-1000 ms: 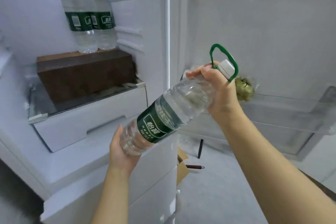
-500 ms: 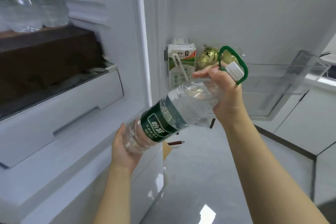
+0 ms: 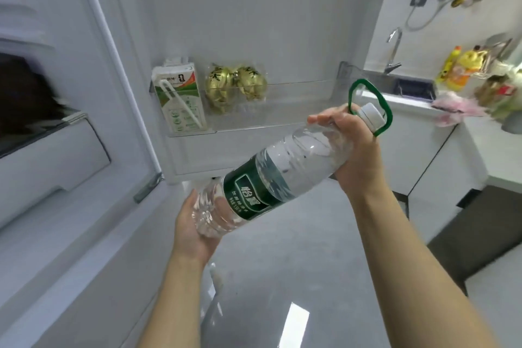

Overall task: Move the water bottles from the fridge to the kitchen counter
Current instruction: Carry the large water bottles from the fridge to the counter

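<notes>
- Fridge (image 3: 56, 164): stands open at far left.
- Left hand (image 3: 195, 234): cups the base of the water bottle (image 3: 268, 178) from beneath, fingers curled round it.
- Water bottle: out of the fridge, tilted in mid-air, cap up and to the right.
- Right hand (image 3: 358, 155): clamped round the neck.
- Kitchen counter (image 3: 418, 106): well apart at right. Probable step: carrying. The next move calls for turning right and standing the bottle upright there.

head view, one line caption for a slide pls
Tilted water bottle beside the open fridge door: right hand grips the neck, left hand cups the base.
</notes>
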Tool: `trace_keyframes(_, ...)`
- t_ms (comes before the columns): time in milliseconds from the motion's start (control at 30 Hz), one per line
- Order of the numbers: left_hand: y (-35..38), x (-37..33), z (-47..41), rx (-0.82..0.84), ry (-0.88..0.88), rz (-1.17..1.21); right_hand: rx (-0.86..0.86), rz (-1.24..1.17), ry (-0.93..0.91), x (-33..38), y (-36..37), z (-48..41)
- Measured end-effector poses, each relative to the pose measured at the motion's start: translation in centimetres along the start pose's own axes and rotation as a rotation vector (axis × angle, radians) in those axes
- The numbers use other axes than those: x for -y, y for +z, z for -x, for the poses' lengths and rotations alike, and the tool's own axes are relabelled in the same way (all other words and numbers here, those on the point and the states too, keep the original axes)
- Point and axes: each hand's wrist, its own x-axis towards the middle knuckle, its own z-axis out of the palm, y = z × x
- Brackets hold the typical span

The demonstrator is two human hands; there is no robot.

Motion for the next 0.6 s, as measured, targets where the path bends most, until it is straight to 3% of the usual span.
trace_keyframes(600, 15.9, 22.4, 1.2, 0.056, -0.279, -0.161, -0.329, 0.073, -0.030, 13.2, -26.4, 6.4)
